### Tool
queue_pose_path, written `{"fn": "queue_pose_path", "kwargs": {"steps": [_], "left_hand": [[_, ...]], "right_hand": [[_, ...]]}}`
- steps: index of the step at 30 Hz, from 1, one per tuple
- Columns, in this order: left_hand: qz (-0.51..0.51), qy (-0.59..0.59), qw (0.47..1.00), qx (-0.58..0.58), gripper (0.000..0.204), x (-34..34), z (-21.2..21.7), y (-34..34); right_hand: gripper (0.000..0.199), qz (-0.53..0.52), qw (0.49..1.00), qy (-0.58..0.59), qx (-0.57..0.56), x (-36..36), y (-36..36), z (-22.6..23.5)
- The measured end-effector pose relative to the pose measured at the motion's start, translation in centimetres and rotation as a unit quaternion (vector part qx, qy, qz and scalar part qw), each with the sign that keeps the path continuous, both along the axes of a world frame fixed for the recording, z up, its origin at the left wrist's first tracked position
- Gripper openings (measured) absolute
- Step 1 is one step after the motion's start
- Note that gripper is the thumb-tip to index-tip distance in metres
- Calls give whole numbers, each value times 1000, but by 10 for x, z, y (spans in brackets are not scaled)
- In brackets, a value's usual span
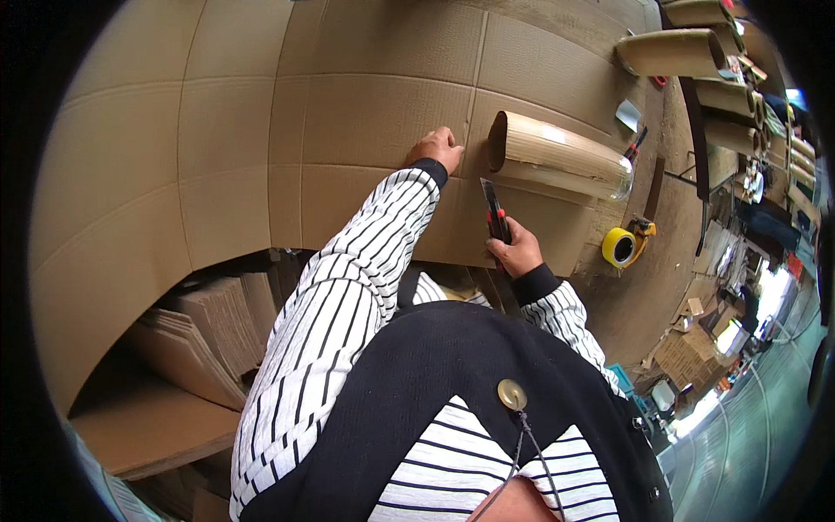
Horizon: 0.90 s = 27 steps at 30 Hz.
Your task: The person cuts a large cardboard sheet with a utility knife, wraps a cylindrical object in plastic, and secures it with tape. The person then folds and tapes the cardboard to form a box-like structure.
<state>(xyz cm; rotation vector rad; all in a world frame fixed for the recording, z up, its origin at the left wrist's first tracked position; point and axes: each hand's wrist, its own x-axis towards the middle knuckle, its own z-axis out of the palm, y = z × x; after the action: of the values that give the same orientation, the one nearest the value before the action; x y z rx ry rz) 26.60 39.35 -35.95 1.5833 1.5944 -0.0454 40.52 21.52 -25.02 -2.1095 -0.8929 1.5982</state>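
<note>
One left hand (439, 150), one right hand (520, 250) — one utility knife (496, 217).
One yellow tape roll (610, 244), one near cardboard tube (557, 155), one white paper scrap (628, 114) — the farther tubes (670, 54) overlap too much to count.

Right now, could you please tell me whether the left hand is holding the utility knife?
No, the right hand grips the utility knife, well apart from the left hand.
</note>
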Motion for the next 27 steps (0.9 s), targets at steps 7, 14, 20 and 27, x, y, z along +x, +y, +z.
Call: {"fn": "queue_pose_path", "kwargs": {"steps": [7, 14, 20, 27], "left_hand": [[29, 20, 999, -13, 21, -2, 11, 4], [36, 9, 997, 66, 11, 1, 1, 5], [5, 26, 991, 129, 9, 4, -2, 4], [-2, 78, 989, 122, 11, 5, -3, 9]], "right_hand": [[31, 58, 993, -102, 23, -10, 30, -28], [34, 112, 986, -126, -13, 1, 8, -72], [39, 63, 991, -115, 26, 18, -15, -105], [44, 75, 995, -72, 8, 30, -18, -117]]}}
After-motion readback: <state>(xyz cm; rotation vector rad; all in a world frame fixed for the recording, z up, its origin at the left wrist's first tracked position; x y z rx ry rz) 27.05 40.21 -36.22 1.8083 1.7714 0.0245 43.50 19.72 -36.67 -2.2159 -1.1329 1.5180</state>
